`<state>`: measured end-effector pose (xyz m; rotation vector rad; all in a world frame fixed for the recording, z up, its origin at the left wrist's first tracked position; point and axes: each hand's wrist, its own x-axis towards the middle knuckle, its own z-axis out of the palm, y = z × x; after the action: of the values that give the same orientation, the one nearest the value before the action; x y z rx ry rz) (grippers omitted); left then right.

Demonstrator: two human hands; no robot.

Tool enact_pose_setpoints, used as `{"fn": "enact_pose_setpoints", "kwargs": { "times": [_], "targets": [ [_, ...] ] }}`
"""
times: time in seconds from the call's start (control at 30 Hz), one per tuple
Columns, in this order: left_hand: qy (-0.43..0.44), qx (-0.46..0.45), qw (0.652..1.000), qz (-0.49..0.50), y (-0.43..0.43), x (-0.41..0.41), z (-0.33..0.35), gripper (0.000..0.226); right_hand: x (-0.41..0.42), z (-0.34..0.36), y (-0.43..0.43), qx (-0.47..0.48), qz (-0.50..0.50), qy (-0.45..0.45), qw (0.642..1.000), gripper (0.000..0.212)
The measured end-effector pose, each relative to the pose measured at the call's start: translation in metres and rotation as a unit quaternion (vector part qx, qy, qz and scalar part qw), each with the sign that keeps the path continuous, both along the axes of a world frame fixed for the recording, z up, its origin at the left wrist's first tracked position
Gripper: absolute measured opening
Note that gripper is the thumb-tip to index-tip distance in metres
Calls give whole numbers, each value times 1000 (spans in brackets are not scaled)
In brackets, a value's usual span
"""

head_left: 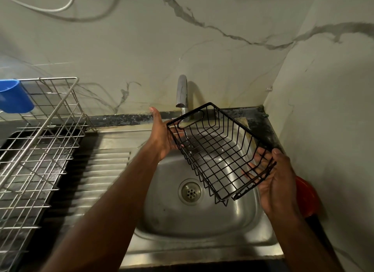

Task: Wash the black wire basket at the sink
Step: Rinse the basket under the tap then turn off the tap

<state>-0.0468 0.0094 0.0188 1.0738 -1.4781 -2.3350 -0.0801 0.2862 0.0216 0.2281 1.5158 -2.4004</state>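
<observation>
Black wire forms the basket [216, 152], which is held tilted in the air over the steel sink [194, 217], its open top turned toward the camera and its far end just beneath the spout of the tap [181, 93]. A thin line of water seems to fall from the spout through the basket's left end, though it is faint. The left hand [162, 134] supports the end with the handle slot: the palm lies flat against the outside of the wires, the fingers spread behind them and the thumb pointing up toward the wall. That grip is open, a press rather than a pinch. The right hand [273, 176] takes the near right end, its grip closed on the basket, with the thumb over the top rim and the fingers curled under and seen through the mesh. The drain [190, 191] shows below the basket's lower edge. Left of the bowl runs the ribbed drainboard [105, 170], and beside it a metal dish rack [34, 150] stands on the surface with a blue cup [14, 96] hooked on its far corner. A red object [305, 196] is partly hidden behind the right wrist.
</observation>
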Motion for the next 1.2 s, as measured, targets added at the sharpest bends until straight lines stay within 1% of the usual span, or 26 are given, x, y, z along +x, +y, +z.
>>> {"fn": "enact_pose_setpoints", "kwargs": {
  "times": [0.1, 0.3, 0.53, 0.73, 0.97, 1.07, 1.2],
  "targets": [
    [2, -5, 1000, 6, 1, 1, 2, 114, 1, 1, 0, 2, 4, 8, 1000, 24],
    [2, -9, 1000, 4, 0, 7, 2, 113, 2, -1, -1, -6, 15, 2, 1000, 25],
    [-5, -9, 1000, 10, -3, 11, 2, 115, 0, -1, -4, -19, 17, -18, 999, 18],
    [-7, -10, 1000, 19, -7, 15, 1, 111, 2, -1, -8, -7, 25, -19, 999, 22],
    [-4, -1, 1000, 21, -10, 18, -2, 109, 3, 0, -11, 9, 28, -16, 999, 21],
    [2, 10, 1000, 10, -10, 16, -7, 102, 3, 1, -7, 19, 25, -11, 999, 20],
    [13, 21, 1000, -4, -5, 9, -14, 74, -1, 8, 0, 29, 6, 7, 1000, 21]
  ]
}}
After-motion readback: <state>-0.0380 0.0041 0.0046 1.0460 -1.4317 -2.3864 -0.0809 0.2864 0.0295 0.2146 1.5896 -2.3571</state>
